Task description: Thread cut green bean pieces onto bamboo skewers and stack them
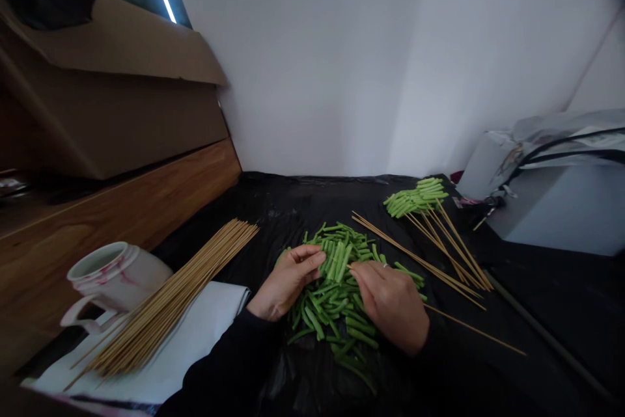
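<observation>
Left hand: fingers pinch green stalks side by side, centre, likely keeping them level.
Right hand: fingers grip skewer near stalks.
Skewer bundle: lower left, probably for easy reach.

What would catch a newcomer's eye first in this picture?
Probably the bright green heap of cut stalks in the middle, under both hands. Next, the thick bundle of thin sticks leaning across to the left, beside a pink-streaked mug.
</observation>
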A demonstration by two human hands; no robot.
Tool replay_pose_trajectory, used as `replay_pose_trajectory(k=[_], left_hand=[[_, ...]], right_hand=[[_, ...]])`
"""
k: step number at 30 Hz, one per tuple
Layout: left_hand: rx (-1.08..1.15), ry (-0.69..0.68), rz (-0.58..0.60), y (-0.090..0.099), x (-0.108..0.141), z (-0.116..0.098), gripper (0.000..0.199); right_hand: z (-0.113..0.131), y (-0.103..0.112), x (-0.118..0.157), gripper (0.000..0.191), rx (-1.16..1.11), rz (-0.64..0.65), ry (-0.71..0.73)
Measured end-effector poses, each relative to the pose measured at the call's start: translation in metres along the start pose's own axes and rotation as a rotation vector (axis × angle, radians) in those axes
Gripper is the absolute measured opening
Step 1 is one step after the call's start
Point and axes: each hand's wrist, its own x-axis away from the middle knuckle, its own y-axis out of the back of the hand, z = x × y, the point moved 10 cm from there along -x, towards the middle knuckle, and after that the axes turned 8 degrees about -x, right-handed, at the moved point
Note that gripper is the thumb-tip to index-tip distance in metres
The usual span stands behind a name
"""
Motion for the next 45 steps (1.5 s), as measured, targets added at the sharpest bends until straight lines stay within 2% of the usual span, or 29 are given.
replay_pose_trajectory(k=[4, 9, 12, 16, 20, 23, 28, 32, 35, 40, 45], left_hand=[[-0.032, -0.042, -0.046, 0.003, 0.000, -0.007, 0.022], [0.106, -0.122, -0.203, 0.026, 0.001, -0.022, 0.024], [0.172, -0.130, -0.253, 0.034, 0.001, -0.025, 0.025], [0.198, -0.116, -0.256, 0.034, -0.001, -0.022, 0.024], [0.191, -0.085, -0.203, 0.027, -0.002, -0.019, 0.027], [0.151, -0.069, -0.157, 0.022, -0.002, -0.018, 0.030], [0.134, -0.046, -0.106, 0.016, -0.002, -0.017, 0.028], [0.124, -0.021, -0.113, 0.015, -0.001, -0.015, 0.025], [0.120, -0.017, -0.100, 0.013, -0.001, -0.014, 0.024], [0.114, -0.010, -0.108, 0.013, -0.002, -0.011, 0.022], [0.113, -0.009, -0.096, 0.012, -0.003, -0.011, 0.023]], right_hand=[[0.000, 0.001, -0.003, 0.023, 0.054, 0.040, 0.008], [-0.015, 0.009, -0.006, 0.022, 0.104, 0.028, -0.013], [-0.019, 0.009, -0.006, 0.023, 0.079, 0.039, -0.003], [-0.022, 0.002, -0.006, 0.022, 0.052, 0.118, -0.021], [-0.033, 0.011, -0.009, 0.022, 0.030, 0.071, -0.072], [-0.057, 0.025, -0.010, 0.023, 0.044, -0.011, -0.134], [-0.130, 0.051, -0.003, 0.022, 0.131, -0.169, -0.325], [-0.182, 0.065, 0.010, 0.026, 0.191, -0.236, -0.432], [-0.211, 0.070, 0.021, 0.027, 0.225, -0.262, -0.511], [-0.239, 0.065, 0.033, 0.029, 0.252, -0.253, -0.590], [-0.245, 0.056, 0.035, 0.029, 0.275, -0.216, -0.589]])
